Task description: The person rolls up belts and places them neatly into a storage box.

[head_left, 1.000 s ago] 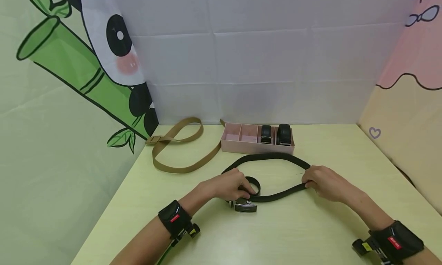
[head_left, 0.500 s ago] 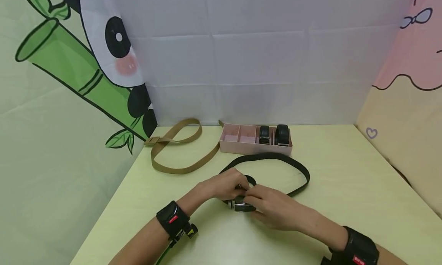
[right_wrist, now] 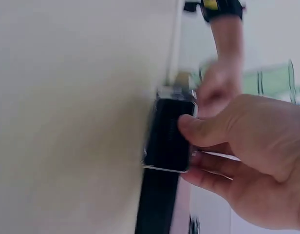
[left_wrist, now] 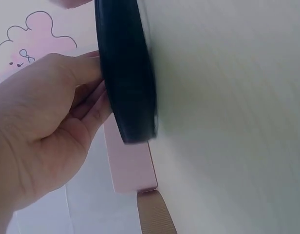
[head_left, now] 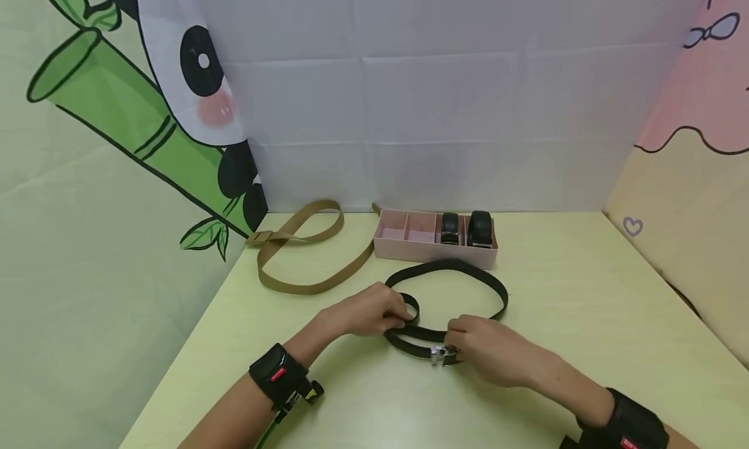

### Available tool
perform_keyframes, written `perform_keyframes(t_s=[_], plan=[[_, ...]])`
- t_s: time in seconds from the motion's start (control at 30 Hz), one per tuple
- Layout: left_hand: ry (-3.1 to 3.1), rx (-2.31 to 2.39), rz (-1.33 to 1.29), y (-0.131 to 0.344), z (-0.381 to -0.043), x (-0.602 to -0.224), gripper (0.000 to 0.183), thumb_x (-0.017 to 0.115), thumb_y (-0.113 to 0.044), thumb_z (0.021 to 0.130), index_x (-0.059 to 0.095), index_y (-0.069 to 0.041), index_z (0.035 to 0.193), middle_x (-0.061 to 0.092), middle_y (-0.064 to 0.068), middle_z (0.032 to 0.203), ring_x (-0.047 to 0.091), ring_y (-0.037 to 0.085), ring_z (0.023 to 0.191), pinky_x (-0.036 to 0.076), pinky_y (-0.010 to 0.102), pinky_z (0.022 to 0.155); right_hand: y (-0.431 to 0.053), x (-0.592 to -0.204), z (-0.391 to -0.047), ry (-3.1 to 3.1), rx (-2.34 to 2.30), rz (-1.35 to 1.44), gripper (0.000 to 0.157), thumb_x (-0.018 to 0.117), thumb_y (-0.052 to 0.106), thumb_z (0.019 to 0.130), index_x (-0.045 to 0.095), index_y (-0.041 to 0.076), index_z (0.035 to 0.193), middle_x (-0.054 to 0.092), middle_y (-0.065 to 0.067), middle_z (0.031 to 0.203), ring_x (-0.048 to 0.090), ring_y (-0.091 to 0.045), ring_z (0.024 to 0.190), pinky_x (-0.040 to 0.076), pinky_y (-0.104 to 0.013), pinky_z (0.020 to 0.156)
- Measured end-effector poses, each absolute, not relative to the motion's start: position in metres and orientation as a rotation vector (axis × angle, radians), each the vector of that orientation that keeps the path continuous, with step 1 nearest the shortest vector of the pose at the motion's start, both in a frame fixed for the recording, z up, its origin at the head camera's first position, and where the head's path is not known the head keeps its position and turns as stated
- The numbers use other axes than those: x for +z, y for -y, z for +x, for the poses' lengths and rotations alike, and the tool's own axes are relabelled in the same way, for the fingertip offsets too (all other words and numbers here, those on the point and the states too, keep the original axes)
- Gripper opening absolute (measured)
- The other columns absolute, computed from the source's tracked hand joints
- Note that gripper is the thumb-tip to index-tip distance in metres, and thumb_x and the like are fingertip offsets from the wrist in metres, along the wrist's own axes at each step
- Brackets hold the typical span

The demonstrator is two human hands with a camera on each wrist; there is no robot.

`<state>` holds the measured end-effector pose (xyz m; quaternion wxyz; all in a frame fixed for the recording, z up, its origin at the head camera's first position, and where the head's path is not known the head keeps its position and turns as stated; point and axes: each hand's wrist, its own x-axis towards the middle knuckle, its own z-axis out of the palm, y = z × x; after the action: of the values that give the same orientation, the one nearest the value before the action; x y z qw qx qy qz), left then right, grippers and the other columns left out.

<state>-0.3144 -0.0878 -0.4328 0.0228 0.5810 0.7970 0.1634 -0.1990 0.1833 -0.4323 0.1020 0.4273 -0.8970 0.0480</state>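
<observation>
Tabletop (head_left: pixel 409 413) beneath, both grips (head_left: pixel 374 309) (head_left: pixel 496 351) pinch belt (head_left: pixel 447 265) — right wrist view alone shows buckle face (right_wrist: pixel 167 139).

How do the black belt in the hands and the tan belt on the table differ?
The left hand and right hand hold the black belt; the tan belt lies untouched on the table. The black belt's buckle is dark-faced with a silvery frame; the tan belt's buckle matches its strap's colour. The black belt is in front of the pink box; the tan belt lies mostly left of it. Both form loops.
</observation>
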Motion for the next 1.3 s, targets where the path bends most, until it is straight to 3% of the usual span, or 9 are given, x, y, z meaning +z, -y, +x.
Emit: perform_keyframes(t_s=[0.2,0.37,0.53,0.67,0.8,0.87,1.03,1.17,1.3], plan=[[-2.473,0.555,1.756,0.101,-0.310,-0.431,0.024,0.076,-0.003,0.091,0.081,-0.006,0.114,0.079,0.002,0.104,0.067,0.001,0.094,0.054,0.017,0.079,-0.254,-0.421,-0.197,2.792,0.148,1.091,0.024,0.083,-0.004,0.077,0.074,0.016,0.086,0.065,0.007,0.086,0.061,-0.008,0.080,0.058,-0.029,0.067],[-2.442,0.611,1.770,0.108,-0.311,-0.431,0.024,0.076,-0.001,0.090,0.081,-0.004,0.113,0.079,0.004,0.102,0.067,0.002,0.090,0.053,0.017,0.075,-0.320,-0.424,-0.219,2.803,0.130,0.899,0.032,0.082,-0.011,0.075,0.075,0.017,0.085,0.070,0.003,0.089,0.066,-0.016,0.081,0.058,-0.035,0.067],[-2.434,0.621,1.785,0.109,-0.313,-0.432,0.022,0.076,-0.001,0.090,0.082,-0.004,0.112,0.079,0.003,0.099,0.067,0.000,0.089,0.053,0.016,0.075,-0.371,-0.428,-0.248,2.812,0.063,0.758,0.033,0.077,-0.019,0.075,0.075,0.011,0.088,0.072,-0.007,0.092,0.067,-0.031,0.087,0.058,-0.045,0.069],[-2.444,0.633,1.787,0.109,-0.314,-0.435,0.022,0.076,-0.001,0.089,0.082,-0.005,0.110,0.079,0.002,0.097,0.066,-0.001,0.086,0.053,0.017,0.073,-0.380,-0.427,-0.260,2.839,-0.026,0.693,0.037,0.070,-0.025,0.073,0.076,0.003,0.095,0.073,-0.016,0.098,0.064,-0.040,0.094,0.057,-0.050,0.075],[-2.447,0.652,1.777,0.109,-0.314,-0.436,0.023,0.076,-0.001,0.089,0.082,-0.005,0.110,0.080,0.002,0.097,0.066,-0.001,0.087,0.053,0.017,0.074,-0.345,-0.420,-0.257,2.775,-0.018,0.749,0.042,0.061,-0.029,0.072,0.074,-0.007,0.106,0.070,-0.025,0.107,0.063,-0.044,0.102,0.055,-0.053,0.084],[-2.448,0.660,1.768,0.109,-0.313,-0.437,0.023,0.076,-0.001,0.089,0.082,-0.005,0.110,0.080,0.002,0.098,0.066,-0.002,0.088,0.053,0.017,0.074,-0.311,-0.418,-0.249,2.714,0.067,0.815,0.038,0.061,-0.024,0.076,0.074,-0.007,0.107,0.071,-0.023,0.109,0.064,-0.040,0.104,0.055,-0.051,0.086],[-2.465,0.676,1.764,0.109,-0.311,-0.437,0.022,0.076,0.000,0.088,0.082,-0.004,0.109,0.080,0.003,0.098,0.067,-0.001,0.087,0.054,0.018,0.071,-0.207,-0.417,-0.221,2.616,0.292,1.091,0.019,0.073,0.013,0.090,0.076,0.006,0.108,0.071,-0.003,0.108,0.065,-0.017,0.102,0.058,-0.039,0.084],[-2.484,0.682,1.760,0.108,-0.310,-0.437,0.023,0.076,0.000,0.087,0.082,-0.004,0.109,0.080,0.002,0.097,0.066,-0.002,0.082,0.051,0.015,0.065,-0.147,-0.425,-0.205,2.577,0.284,1.248,0.030,0.074,0.037,0.094,0.076,0.010,0.107,0.069,0.002,0.102,0.063,-0.010,0.092,0.057,-0.033,0.077],[-2.499,0.667,1.750,0.107,-0.309,-0.438,0.025,0.075,0.001,0.086,0.083,-0.007,0.108,0.080,0.000,0.096,0.062,-0.004,0.077,0.046,0.013,0.063,-0.118,-0.437,-0.202,2.584,0.214,1.260,0.020,0.077,0.031,0.092,0.074,0.012,0.096,0.067,0.003,0.090,0.061,-0.009,0.078,0.055,-0.029,0.067]])
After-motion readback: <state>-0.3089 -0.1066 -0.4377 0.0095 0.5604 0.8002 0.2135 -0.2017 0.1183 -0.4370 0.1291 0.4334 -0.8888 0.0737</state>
